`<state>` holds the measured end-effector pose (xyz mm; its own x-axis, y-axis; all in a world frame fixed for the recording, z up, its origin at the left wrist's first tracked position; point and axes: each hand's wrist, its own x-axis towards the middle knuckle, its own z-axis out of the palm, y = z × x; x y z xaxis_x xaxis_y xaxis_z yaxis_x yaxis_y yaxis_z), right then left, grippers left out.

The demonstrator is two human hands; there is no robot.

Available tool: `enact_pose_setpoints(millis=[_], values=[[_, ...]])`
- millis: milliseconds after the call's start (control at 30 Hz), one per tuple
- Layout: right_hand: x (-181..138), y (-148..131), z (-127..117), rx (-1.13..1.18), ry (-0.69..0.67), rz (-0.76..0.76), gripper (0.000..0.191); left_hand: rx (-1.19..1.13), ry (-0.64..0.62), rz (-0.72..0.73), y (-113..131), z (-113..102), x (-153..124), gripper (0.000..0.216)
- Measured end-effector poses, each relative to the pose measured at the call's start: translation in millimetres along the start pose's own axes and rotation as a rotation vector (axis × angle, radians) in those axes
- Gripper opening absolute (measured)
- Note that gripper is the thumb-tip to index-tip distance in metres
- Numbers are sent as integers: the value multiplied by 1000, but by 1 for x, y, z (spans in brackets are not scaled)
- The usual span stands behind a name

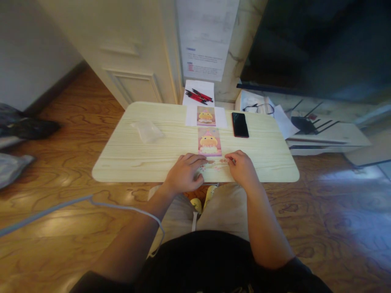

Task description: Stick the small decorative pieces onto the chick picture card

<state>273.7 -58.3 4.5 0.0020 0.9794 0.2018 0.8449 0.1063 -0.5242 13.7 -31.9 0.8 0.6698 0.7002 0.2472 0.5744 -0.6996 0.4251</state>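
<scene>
The left hand (pixel 184 173) is lying at the near edge of the counter (pixel 137 160), its thumb spreading away from its fingers. The right hand (pixel 243 168) is bending inward, thumb and forefinger lying close together; whether they are pinching anything is too small to tell. Small pinkish pieces (pixel 216 164) are lying between the hands, just below the nearer cartoon card (pixel 209 142). Beyond it, a similar card (pixel 206 116) is lying on white paper (pixel 191 116), and a smartphone (pixel 240 125) is resting to the right.
</scene>
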Motion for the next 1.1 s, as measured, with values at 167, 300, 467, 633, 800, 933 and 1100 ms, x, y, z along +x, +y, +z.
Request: enact_pose_setpoints(millis=[167, 300, 467, 633, 800, 933, 1100], values=[[-5, 3, 0, -52, 14, 7, 19, 44, -75, 63, 3, -1, 2, 70], [-3, 0, 5, -65, -3, -8, 13, 81, -89, 56, 4, -1, 3, 69], [-1, -7, 8, -70, -70, -29, 10, 86, -97, 41, 5, -1, 4, 66], [0, -12, 13, -74, -95, -28, 9, 88, -99, 39, 6, -2, 4, 64], [0, -12, 16, -60, -76, -22, 6, 84, -97, 38, 5, -2, 4, 64], [0, -14, 17, -54, -83, -15, 6, 86, -100, 41, 5, -2, 4, 64], [2, -19, 18, -79, -76, -15, 7, 78, -94, 39, 4, -1, 4, 64]])
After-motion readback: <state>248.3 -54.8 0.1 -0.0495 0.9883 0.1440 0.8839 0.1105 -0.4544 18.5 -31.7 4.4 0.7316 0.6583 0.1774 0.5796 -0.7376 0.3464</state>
